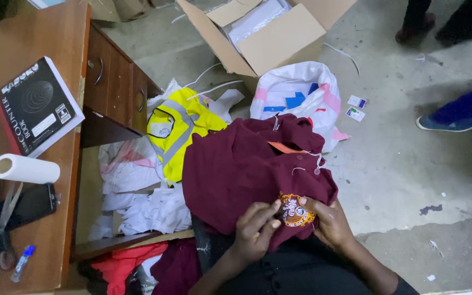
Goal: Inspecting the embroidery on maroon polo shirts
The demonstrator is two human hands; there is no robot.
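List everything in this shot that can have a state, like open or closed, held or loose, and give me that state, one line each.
left hand: gripping the maroon garment
right hand: pinching it beside the embroidered badge
maroon garment: bunched on the lap
cardboard box: flaps open
desk drawer: pulled open, stuffed with cloth
yellow vest: crumpled
paper roll: lying on its side
book: closed
white sack: slumped on the floor

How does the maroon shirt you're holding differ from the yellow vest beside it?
The maroon shirt is dark, with an embroidered badge, and both hands, left and right, grip it. The yellow vest is bright with grey reflective strips and lies untouched by the open drawer. Both are crumpled garments.
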